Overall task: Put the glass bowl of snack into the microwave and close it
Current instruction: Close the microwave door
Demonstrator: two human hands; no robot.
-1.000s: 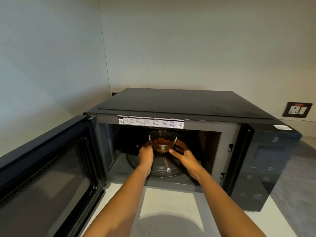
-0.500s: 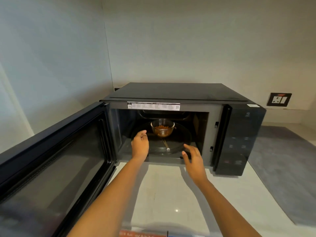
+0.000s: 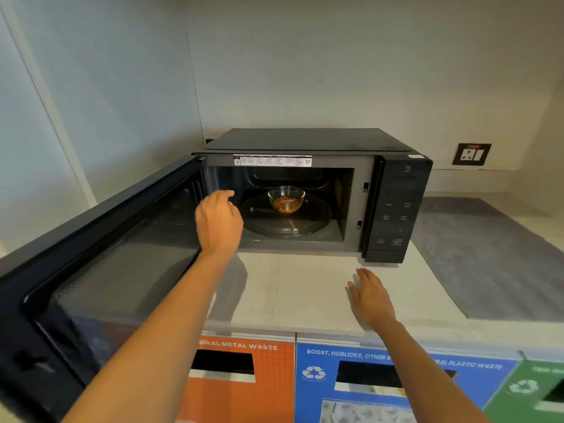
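Observation:
A black microwave stands on the counter against the back wall. Its door is swung wide open to the left. Inside, a glass bowl of brown snack rests upright on the glass turntable. My left hand hovers in front of the cavity's left side, close to the door's hinge edge, fingers loosely apart and holding nothing. My right hand is over the counter in front of the microwave, flat and open, empty.
A grey mat lies on the light counter to the right of the microwave. A wall socket sits behind it. Below the counter edge are orange, blue and green waste-bin labels.
Both hands let go of the bowl and drew back out of the cavity. The bowl stays on the turntable. The view has pulled back from the microwave.

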